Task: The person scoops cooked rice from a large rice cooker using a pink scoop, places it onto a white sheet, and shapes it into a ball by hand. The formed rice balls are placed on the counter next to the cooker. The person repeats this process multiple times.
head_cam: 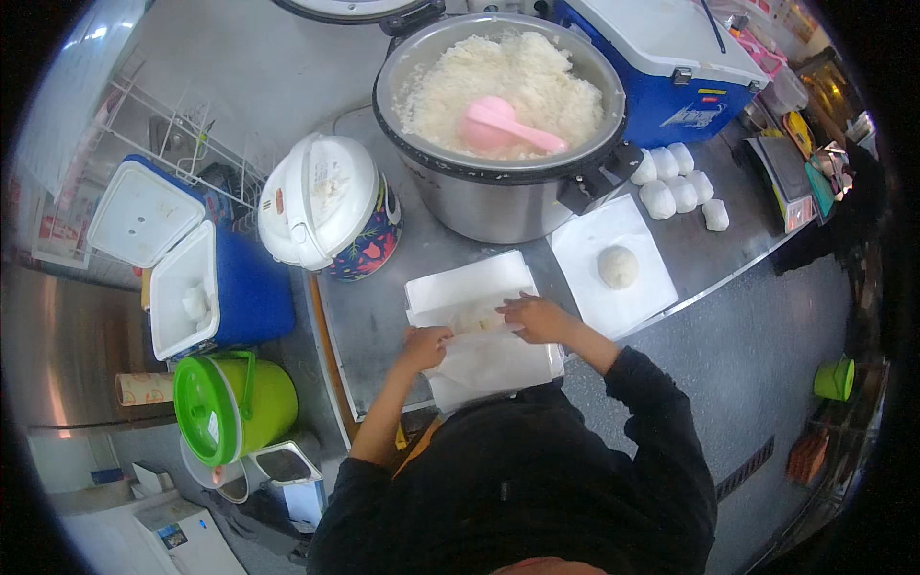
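Observation:
Both hands are at a stack of white paper sheets (496,366) on the metal table before me. My left hand (425,348) pinches the left edge of a thin translucent sheet (467,345). Across from it, my right hand (533,318) has its fingers on the sheet's right side. Between the hands, under the sheet, lies a pale mound, probably rice (480,318). To the right, a round rice portion (618,267) rests on a separate white sheet (583,241). Several white wrapped bundles (681,192) are grouped farther right.
A large cooker (489,201) full of rice holds a pink scoop (503,129). Beside it stand a floral rice cooker (320,205) and a blue cooler (668,93). An open cooler (251,287) and a green bucket (266,402) are at left, a scale (780,172) at right.

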Available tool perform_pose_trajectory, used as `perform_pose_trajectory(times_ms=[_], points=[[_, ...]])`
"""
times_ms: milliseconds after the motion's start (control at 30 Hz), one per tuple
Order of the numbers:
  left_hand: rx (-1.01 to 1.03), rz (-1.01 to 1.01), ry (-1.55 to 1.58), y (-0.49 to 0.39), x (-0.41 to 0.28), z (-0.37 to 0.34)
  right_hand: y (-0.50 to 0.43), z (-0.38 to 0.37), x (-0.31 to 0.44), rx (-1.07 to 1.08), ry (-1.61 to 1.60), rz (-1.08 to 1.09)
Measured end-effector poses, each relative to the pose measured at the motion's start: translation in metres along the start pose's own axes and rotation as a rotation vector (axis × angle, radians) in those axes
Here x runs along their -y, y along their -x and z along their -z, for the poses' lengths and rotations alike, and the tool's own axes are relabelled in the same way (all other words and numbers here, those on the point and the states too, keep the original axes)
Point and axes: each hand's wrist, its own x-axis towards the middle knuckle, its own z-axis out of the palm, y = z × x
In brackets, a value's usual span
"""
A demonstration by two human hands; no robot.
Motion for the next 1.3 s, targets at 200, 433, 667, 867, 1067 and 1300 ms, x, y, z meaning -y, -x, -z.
perform_pose_trajectory(times_ms=[200, 433, 667, 867, 1067, 1300], points=[[0.016, 0.084, 0.619, -0.013, 0.048, -0.003, -0.015, -0.035, -0.049, -0.224, -0.588, -0.371], [-0.586, 0.164, 0.551, -0.013, 0.027, -0.027, -0.012, -0.072, -0.012, -0.572, -0.24, -0.727], [-0.857, 0.212, -0.209, -0.023, 0.02, -0.067, -0.009, -0.057, -0.004, -0.454, 0.28, -0.45], [-0.891, -0.061, -0.259, -0.037, 0.022, -0.045, -0.032, -0.031, -0.012, -0.502, 0.311, -0.266], [-0.498, -0.017, -0.192, -0.049, 0.026, -0.041, -0.045, -0.043, -0.023, -0.082, 0.095, -0.259], [-0.628, -0.155, -0.295, -0.005, 0.011, -0.069, 0.003, -0.067, 0.007, -0.401, 0.171, -0.009]])
